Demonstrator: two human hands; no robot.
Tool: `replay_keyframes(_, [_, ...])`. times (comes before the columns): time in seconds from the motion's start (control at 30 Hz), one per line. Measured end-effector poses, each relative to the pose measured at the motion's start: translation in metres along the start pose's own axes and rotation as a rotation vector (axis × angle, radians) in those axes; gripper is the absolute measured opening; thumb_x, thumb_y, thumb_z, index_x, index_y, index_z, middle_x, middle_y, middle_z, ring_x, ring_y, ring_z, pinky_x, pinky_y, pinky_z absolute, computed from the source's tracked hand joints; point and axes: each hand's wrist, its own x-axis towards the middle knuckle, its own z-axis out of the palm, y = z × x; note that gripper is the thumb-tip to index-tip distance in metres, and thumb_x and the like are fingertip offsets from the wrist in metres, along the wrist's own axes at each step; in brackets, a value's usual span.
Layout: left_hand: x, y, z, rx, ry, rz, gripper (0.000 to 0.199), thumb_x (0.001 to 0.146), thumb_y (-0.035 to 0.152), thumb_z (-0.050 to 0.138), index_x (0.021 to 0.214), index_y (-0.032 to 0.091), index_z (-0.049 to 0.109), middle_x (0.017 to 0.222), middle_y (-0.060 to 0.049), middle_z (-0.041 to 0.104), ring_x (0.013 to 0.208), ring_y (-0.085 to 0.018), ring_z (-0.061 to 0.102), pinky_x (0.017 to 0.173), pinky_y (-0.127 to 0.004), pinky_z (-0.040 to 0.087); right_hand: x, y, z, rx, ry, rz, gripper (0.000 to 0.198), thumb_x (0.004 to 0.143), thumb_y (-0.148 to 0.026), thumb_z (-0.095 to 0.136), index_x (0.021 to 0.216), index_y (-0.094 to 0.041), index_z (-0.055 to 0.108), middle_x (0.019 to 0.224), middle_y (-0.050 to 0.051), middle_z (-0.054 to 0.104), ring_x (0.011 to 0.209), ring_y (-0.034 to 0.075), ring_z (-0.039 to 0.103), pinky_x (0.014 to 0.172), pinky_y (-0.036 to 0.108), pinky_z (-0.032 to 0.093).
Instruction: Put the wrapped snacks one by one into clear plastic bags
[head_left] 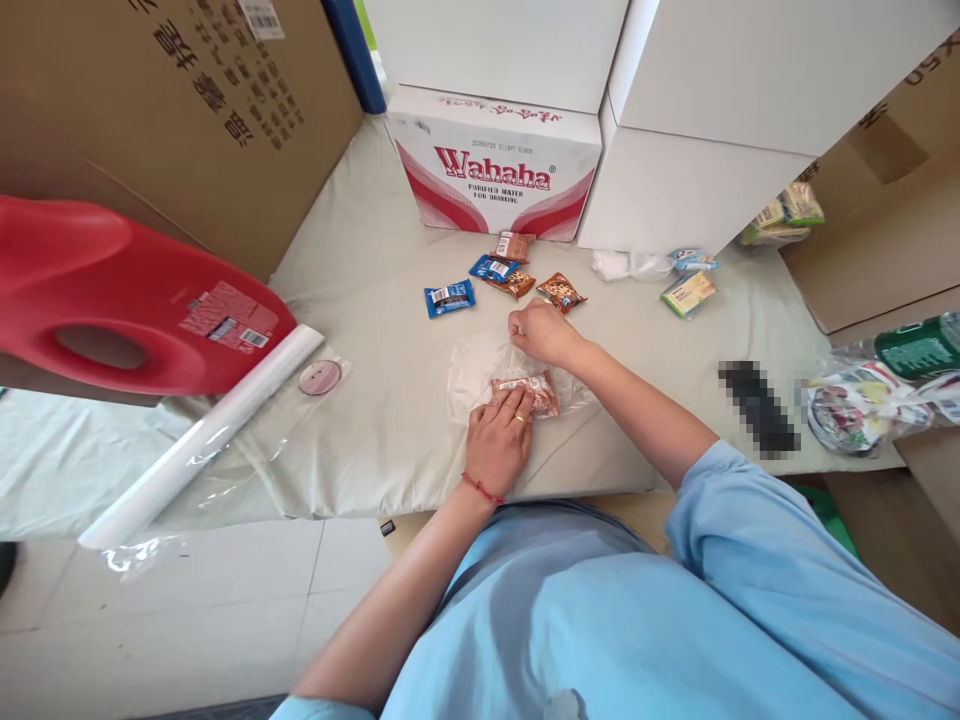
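Beneath the left hand's (499, 435) fingertips, toward 1 o'clock, lies a shiny reddish-brown plastic snack packet (546, 392), atop crinkled translucent plastic film (466, 370). From that hand, pale cloth (375, 420) stretches at 9 o'clock toward a long white plastic roll (210, 430); the front edge runs near, at 6; 1 blue rectangular packet (450, 298) sits at 11. The left hand lies flattened over the packet; the right hand (519, 335), at 1 o'clock, curls narrowly above the film, whether pinching it I cannot tell.
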Motion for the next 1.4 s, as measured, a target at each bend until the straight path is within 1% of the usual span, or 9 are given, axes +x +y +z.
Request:
replay_keyframes(0.23, [0.0,-0.001,0.0,-0.036,0.033,-0.031,0.034,0.103,0.023,0.051,0.132,0.021,0.069,0.134,-0.011,0.074,0.133,-0.028,0.062,0.101,-0.045,0.043,-0.086,-0.015,-0.001,-0.073,-0.116,-0.32,0.032,0.106,-0.026,0.051,0.131,-0.022,0.07,0.104,0.011,0.073,0.099,0.024,0.065,0.083,0.031,0.046])
replay_keyframes(0.37, [-0.005,-0.009,0.0,-0.117,0.018,-0.031,0.029,0.101,0.021,0.053,0.121,0.021,0.073,0.127,-0.011,0.077,0.133,-0.027,0.063,0.112,-0.049,0.043,-0.117,-0.008,0.036,-0.036,-0.099,-0.33,0.05,0.109,-0.022,0.044,0.158,-0.028,0.048,0.113,0.01,0.071,0.106,0.023,0.063,0.101,0.037,0.048])
replay_keyframes(0.6, [-0.009,-0.031,-0.013,-0.479,0.057,0.046,0.034,0.093,0.016,0.054,0.117,0.025,0.076,0.132,-0.006,0.075,0.132,-0.024,0.066,0.122,-0.052,0.045,-0.124,-0.012,0.074,0.075,0.014,-0.332,0.062,0.107,-0.015,0.043,0.165,-0.036,0.035,0.121,0.006,0.065,0.117,0.023,0.057,0.112,0.044,0.048])
replay_keyframes(0.83, [-0.018,-0.041,-0.023,-0.871,0.34,-0.404,0.014,0.086,0.022,0.066,0.084,0.023,0.079,0.097,-0.003,0.082,0.106,-0.025,0.076,0.106,-0.046,0.058,-0.117,-0.031,0.07,0.063,-0.019,-0.286,0.064,0.105,-0.011,0.042,0.162,-0.039,0.041,0.115,0.006,0.065,0.112,0.024,0.057,0.112,0.047,0.048])
replay_keyframes(1.0, [-0.003,-0.054,-0.041,-0.64,0.637,-0.728,0.017,0.089,0.032,0.062,0.091,0.02,0.073,0.092,-0.003,0.073,0.089,-0.019,0.07,0.088,-0.035,0.058,-0.117,-0.04,0.069,0.001,-0.039,-0.252,0.058,0.106,-0.013,0.043,0.158,-0.038,0.048,0.122,0.008,0.065,0.114,0.025,0.056,0.113,0.047,0.047])
replay_keyframes(1.13, [0.021,-0.07,-0.041,-0.384,0.473,-0.755,0.05,0.091,0.052,0.062,0.127,0.018,0.064,0.135,-0.015,0.064,0.129,-0.028,0.059,0.114,-0.047,0.046,-0.118,-0.045,0.065,-0.008,-0.041,-0.23,0.053,0.107,-0.017,0.043,0.156,-0.036,0.052,0.12,0.01,0.065,0.116,0.027,0.056,0.113,0.048,0.048])
replay_keyframes(1.23, [0.027,-0.081,-0.032,-0.292,0.164,-0.675,0.058,0.076,0.054,0.076,0.12,0.017,0.068,0.145,-0.019,0.059,0.148,-0.04,0.042,0.125,-0.06,0.032,-0.12,-0.045,0.062,0.012,-0.051,-0.223,0.053,0.107,-0.019,0.043,0.156,-0.037,0.052,0.12,0.011,0.065,0.116,0.028,0.057,0.107,0.046,0.052])
replay_keyframes(1.33, [0.017,-0.084,-0.034,-0.239,0.0,-0.584,0.036,0.068,0.045,0.078,0.091,0.018,0.073,0.136,-0.019,0.065,0.141,-0.044,0.049,0.12,-0.062,0.038,-0.121,-0.042,0.06,0.042,-0.052,-0.22,0.054,0.107,-0.018,0.043,0.156,-0.04,0.051,0.117,0.009,0.065,0.113,0.026,0.058,0.106,0.044,0.052])
replay_keyframes(1.4, [0.008,-0.079,-0.043,-0.297,-0.014,-0.593,0.025,0.072,0.042,0.072,0.084,0.02,0.071,0.113,-0.014,0.072,0.114,-0.035,0.066,0.105,-0.054,0.052,-0.121,-0.04,0.061,0.056,-0.047,-0.226,0.054,0.108,-0.017,0.043,0.156,-0.04,0.051,0.115,0.007,0.065,0.113,0.024,0.058,0.112,0.044,0.048])
